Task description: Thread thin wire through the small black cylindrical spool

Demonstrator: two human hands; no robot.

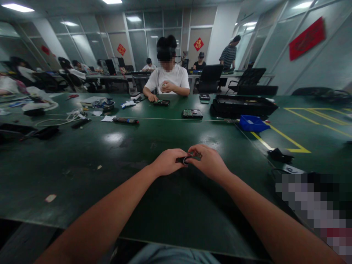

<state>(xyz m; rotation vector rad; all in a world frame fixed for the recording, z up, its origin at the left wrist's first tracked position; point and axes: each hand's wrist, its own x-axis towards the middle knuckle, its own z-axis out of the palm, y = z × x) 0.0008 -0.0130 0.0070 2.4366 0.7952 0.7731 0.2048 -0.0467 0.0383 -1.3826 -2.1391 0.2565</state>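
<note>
Above the green table [154, 216], my left hand [168, 161] and my right hand [210, 161] meet in front of me. Between their fingertips is a small dark part with a curved, shiny rim [186, 160]; its kind is too small to make out. The left fingers are closed around its left side, while my right thumb and fingers pinch it from the right. Much of the part is hidden by the fingers. Farther off lies a hard drive [192, 113] with its green circuit board showing, touched by neither hand.
Across the table a co-worker [169, 79] handles another drive [161, 103]. A pen-shaped electric screwdriver [125, 120] lies left of centre. To the right are black trays [243, 106], a blue bin [253, 123] and a small black object [281, 155]. Cables [63, 120] lie at left.
</note>
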